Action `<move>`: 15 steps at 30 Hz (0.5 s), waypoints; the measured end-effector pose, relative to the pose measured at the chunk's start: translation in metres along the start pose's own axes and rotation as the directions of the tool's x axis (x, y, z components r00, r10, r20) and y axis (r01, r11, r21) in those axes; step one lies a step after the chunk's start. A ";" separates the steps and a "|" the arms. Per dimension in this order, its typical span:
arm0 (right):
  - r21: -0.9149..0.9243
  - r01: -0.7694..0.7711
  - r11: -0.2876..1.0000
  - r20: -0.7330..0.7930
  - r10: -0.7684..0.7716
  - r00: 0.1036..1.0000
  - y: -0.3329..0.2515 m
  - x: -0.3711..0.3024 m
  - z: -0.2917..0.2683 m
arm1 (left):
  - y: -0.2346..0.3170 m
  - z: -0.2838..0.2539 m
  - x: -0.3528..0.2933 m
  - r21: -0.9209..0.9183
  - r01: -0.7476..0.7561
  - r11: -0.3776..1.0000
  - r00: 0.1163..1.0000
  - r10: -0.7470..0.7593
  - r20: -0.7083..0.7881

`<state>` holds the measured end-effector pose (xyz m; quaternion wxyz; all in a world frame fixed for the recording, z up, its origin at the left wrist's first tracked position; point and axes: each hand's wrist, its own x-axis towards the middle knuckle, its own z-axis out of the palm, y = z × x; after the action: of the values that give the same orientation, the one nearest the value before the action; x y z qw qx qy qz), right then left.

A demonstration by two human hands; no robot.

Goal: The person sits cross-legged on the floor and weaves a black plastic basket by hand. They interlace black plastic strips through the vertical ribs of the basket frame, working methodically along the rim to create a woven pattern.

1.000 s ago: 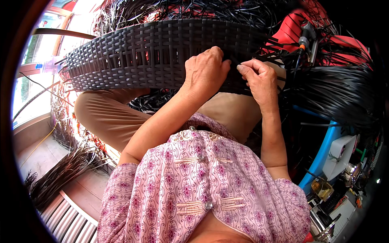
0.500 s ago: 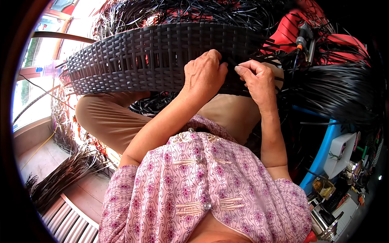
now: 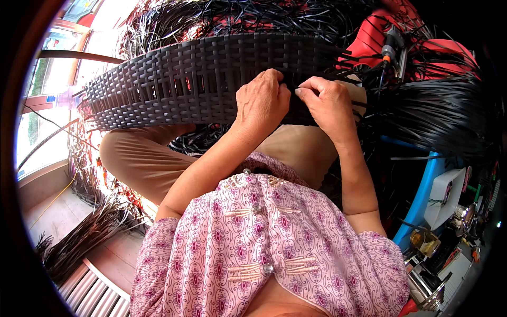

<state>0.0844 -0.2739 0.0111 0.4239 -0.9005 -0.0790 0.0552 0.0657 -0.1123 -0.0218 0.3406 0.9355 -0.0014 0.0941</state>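
A long, curved woven panel (image 3: 163, 79) of black flat strips lies across my lap, with slatted openings along its middle band. My left hand (image 3: 263, 99) is closed on it right of centre, fingers curled and their tips hidden. Close beside it, my right hand (image 3: 330, 105) is closed in a pinch, thumb and forefinger at what looks like a thin black strip against the dark weave. The strip is hard to make out there. A gap separates the two hands.
A thick bundle of loose black strips (image 3: 438, 113) spreads on the right, and more strips (image 3: 237, 18) pile up beyond the panel. A power tool (image 3: 391, 45) rests by red plastic (image 3: 369, 42). A blue-edged container (image 3: 425, 185) and small tools stand at lower right.
My right hand has shifted slightly left, closer to my left hand, and its pinch has moved with it. My left hand has turned a little and stays closed on the panel.
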 end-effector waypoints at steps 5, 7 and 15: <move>-0.106 0.111 0.988 0.041 -0.108 0.993 0.002 0.008 -0.002 | 0.000 -0.004 0.002 -0.019 -0.010 1.000 1.000 0.011 0.027; -0.129 0.132 0.983 0.061 -0.125 0.990 0.003 0.013 -0.003 | -0.003 -0.008 0.006 -0.058 -0.010 0.998 0.998 0.014 0.063; -0.293 0.152 0.944 0.041 -0.146 0.988 -0.006 0.014 0.000 | -0.007 -0.022 0.013 -0.179 0.050 0.982 0.985 -0.019 0.172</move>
<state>0.0971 -0.2675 0.0155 0.2871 -0.9446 -0.1581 0.0194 0.0747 -0.0915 -0.0076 0.4254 0.9047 -0.0226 0.0077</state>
